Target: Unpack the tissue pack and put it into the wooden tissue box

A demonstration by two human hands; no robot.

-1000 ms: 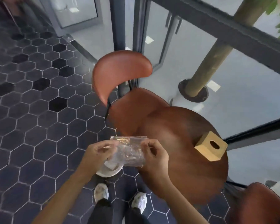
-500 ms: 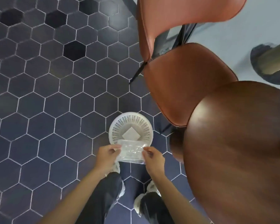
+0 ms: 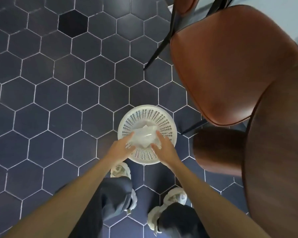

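Note:
The crumpled clear plastic wrapper (image 3: 144, 136) of the tissue pack lies inside a white perforated basket (image 3: 169, 121) on the floor. My left hand (image 3: 121, 149) and my right hand (image 3: 164, 149) hover over the basket's near rim, one on each side of the wrapper. Their fingers are spread, with the fingertips right at the wrapper's edges and no firm grip showing. The wooden tissue box and the tissues themselves are out of sight.
A round dark wooden table (image 3: 279, 152) fills the right edge, with its base (image 3: 217, 150) just right of the basket. A brown leather chair (image 3: 230, 62) with black legs stands behind it. My shoes (image 3: 120, 170) stand on the dark hexagon-tiled floor (image 3: 58, 100).
The view has tipped down from the table to the floor. My hands carried the wrapper down over the basket and spread apart; the wrapper now sits in the basket.

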